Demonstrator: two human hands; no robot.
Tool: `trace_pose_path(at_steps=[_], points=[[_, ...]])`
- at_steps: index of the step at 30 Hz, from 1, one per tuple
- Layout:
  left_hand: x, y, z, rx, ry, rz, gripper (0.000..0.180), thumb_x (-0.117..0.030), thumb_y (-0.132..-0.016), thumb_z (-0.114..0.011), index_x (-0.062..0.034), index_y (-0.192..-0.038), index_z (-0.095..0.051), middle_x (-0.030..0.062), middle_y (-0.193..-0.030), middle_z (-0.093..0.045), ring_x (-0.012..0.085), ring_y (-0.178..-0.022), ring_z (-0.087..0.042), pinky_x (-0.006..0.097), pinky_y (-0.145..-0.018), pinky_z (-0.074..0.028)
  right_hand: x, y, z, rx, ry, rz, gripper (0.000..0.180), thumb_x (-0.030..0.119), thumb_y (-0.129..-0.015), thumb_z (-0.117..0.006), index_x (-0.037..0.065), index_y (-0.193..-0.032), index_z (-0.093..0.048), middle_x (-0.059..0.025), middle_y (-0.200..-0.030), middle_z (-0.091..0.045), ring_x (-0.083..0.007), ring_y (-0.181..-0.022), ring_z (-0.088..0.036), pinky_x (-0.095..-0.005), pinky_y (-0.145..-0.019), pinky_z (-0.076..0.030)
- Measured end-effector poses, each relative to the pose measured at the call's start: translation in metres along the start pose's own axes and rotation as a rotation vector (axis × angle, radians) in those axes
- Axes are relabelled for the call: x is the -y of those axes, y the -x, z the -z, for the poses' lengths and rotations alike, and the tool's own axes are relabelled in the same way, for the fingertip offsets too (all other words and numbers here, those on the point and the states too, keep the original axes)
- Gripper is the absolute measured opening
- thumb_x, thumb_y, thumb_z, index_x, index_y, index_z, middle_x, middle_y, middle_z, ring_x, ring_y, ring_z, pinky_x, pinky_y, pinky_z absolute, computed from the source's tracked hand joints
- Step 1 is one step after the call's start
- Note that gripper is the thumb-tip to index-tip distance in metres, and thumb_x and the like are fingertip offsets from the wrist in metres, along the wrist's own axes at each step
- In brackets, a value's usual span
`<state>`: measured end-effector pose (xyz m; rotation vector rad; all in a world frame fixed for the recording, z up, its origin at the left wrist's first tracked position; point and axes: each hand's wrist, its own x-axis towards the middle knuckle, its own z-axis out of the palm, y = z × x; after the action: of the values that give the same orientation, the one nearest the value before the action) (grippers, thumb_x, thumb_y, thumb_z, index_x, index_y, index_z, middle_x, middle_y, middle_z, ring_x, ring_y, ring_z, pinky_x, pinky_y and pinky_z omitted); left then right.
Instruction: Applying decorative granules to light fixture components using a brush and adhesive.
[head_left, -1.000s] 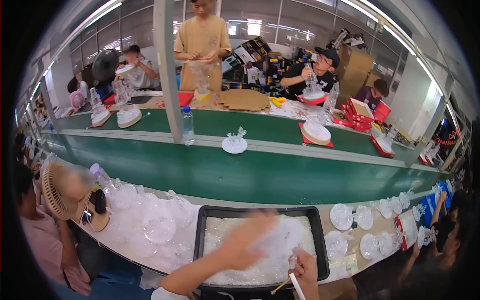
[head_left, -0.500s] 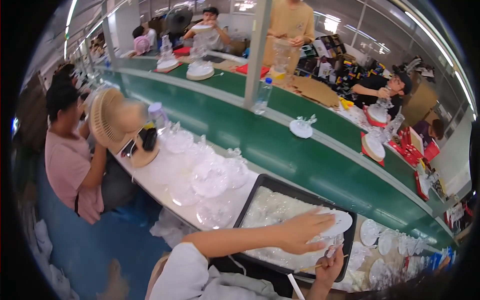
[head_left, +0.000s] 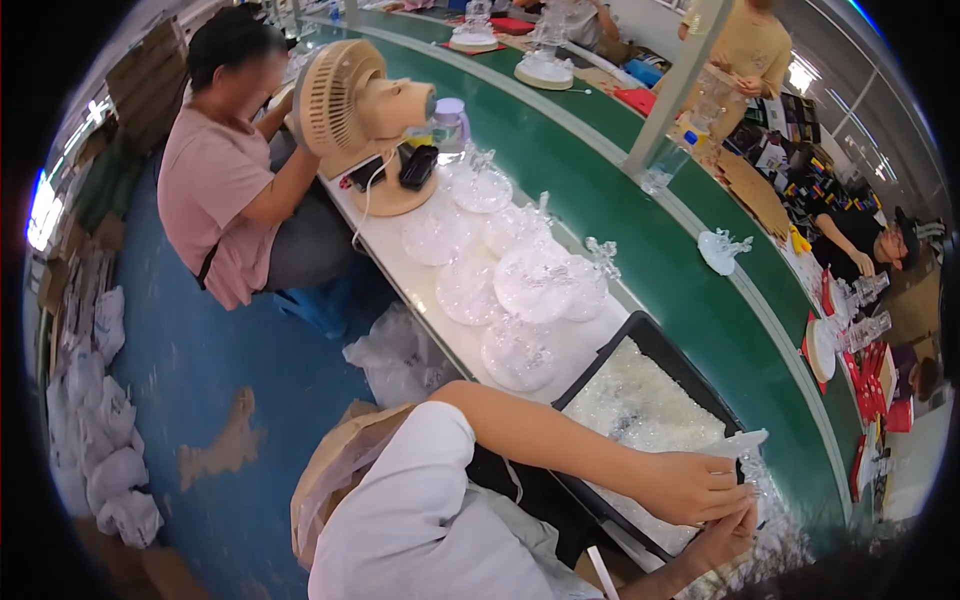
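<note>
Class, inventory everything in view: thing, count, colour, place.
Table: one, white, below tray
Tray: one, black, on table
Granules: many, whitish, in tray
Tilted disc: one, white, at hands
Discs: several, whitish, left of tray
Fan: one, beige, on table
Cup: one, purple-lidded, by fan
Belts: two, green, beyond table
Bottle: one, blue-capped, between belts
Lone disc: one, white, between belts
Co-workers: several, mixed tops, around belts
Stool: one, blue, below co-worker
Bag: one, clear, beside table
Boxes: some, red, far right
Bundles: several, white, far left
Left hand: one, bare, over tray
Right hand: one, bare, beside left
</note>
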<state>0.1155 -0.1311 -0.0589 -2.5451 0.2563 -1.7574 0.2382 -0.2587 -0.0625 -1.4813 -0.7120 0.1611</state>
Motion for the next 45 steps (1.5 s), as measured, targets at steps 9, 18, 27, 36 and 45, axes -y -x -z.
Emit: trace_pose_path(at_steps=[9, 18, 27, 36, 45], points=[[-0.001, -0.011, -0.011, 0.040, 0.087, 0.233, 0.023, -0.014, -0.072, -0.060, 0.0041, -0.087, -0.063, 0.0117, -0.086, -0.060, 0.0223, -0.076, -0.059, 0.037, -0.067, -0.046, 0.001, -0.019, 0.002, 0.250, 0.399, 0.280, 0.042, 0.026, -0.091, -0.067, -0.010, -0.113, -0.063, -0.0137, -0.105, -0.069, -0.0208, -0.094, -0.065, -0.0321, -0.085, -0.052], [0.062, 0.007, 0.020, 0.163, 0.237, 0.518, 0.045, 0.000, -0.073, -0.071, 0.0017, -0.116, -0.059, 0.0152, -0.097, -0.063, 0.0326, -0.084, -0.059, 0.041, -0.076, -0.046, 0.081, -0.025, -0.042, 0.597, 0.477, 0.227, 0.038, 0.012, -0.092, -0.055, -0.003, -0.127, -0.059, -0.0080, -0.060, -0.056, -0.0088, -0.048, -0.041, -0.0237, -0.046, -0.034], [0.078, -0.005, 0.028, 0.115, 0.330, 0.676, 0.016, -0.003, -0.084, -0.068, -0.0043, -0.099, -0.063, 0.0113, -0.079, -0.061, 0.0281, -0.070, -0.058, 0.037, -0.062, -0.048, 0.001, -0.007, -0.018, -0.211, -0.571, 0.438, 0.065, 0.056, -0.101, -0.024, -0.001, -0.100, -0.057, -0.0224, -0.070, -0.062, -0.0214, -0.057, -0.057, -0.0269, -0.050, -0.048], [0.080, -0.007, 0.038, 0.141, 0.397, 0.771, 0.013, -0.006, -0.090, -0.065, -0.0023, -0.102, -0.065, 0.0108, -0.089, -0.068, 0.0241, -0.075, -0.067, 0.028, -0.066, -0.052, 0.005, 0.011, -0.018, 0.069, -0.402, 0.428, 0.023, 0.014, -0.092, -0.066, 0.006, -0.105, -0.049, -0.0171, -0.091, -0.055, -0.0160, -0.057, -0.048, -0.0192, -0.040, -0.037], [0.079, -0.005, 0.030, 0.211, 0.218, 0.562, 0.018, -0.005, -0.091, -0.065, -0.0020, -0.107, -0.069, 0.0051, -0.078, -0.068, 0.0096, -0.069, -0.062, 0.021, -0.064, -0.047, 0.007, 0.015, -0.024, 0.345, -0.158, 0.606, 0.022, 0.010, -0.088, -0.070, 0.006, -0.099, -0.051, -0.0127, -0.089, -0.057, -0.0190, -0.057, -0.057, -0.0241, -0.046, -0.049]])
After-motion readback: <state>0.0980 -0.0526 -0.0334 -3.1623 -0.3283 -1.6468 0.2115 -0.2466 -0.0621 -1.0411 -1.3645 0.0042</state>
